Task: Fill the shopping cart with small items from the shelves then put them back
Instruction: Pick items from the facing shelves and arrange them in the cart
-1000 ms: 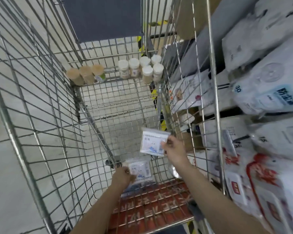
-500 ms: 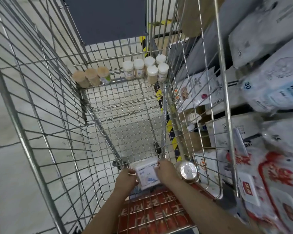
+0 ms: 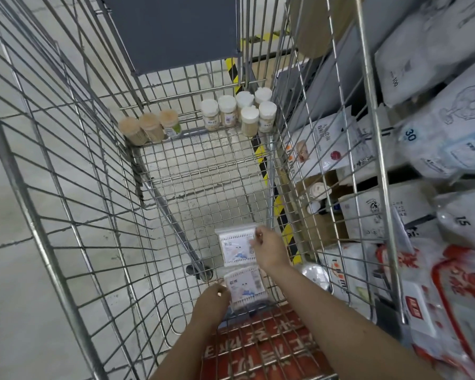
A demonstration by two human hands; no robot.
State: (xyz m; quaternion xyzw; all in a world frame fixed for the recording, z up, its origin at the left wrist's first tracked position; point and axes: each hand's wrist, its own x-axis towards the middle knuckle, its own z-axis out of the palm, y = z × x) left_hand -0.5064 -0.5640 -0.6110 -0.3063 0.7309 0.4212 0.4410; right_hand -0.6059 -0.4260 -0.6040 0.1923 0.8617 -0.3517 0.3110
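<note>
Wire shopping cart (image 3: 74, 204) seen from above. At its far end, against the front wall: 3 clear tubs w/ tan contents (image 3: 150, 129) on the left, approx 6 white-capped jars (image 3: 239, 112) on the right, all upright & bunched together. Mid basket floor is bare mesh, concrete floor (image 3: 17, 283) visible thru it.

Near end: two flat clear packets. Upper packet (image 3: 237, 246) is pinched at its right edge by the right hand (image 3: 269, 249), grip curled on it. Lower packet (image 3: 246, 287) sits just below, almost touching the upper one; left hand (image 3: 213, 298) holds its left edge, grip closed on it. Both are just above the red printed panel (image 3: 261, 349) under the mesh at the near end.

Right of cart, beyond its wire side: shelves (image 3: 412, 185) packed w/ white bagged goods, boxes & red-printed packs. Yellow/black floor tape (image 3: 261, 160) runs between cart & shelves.
</note>
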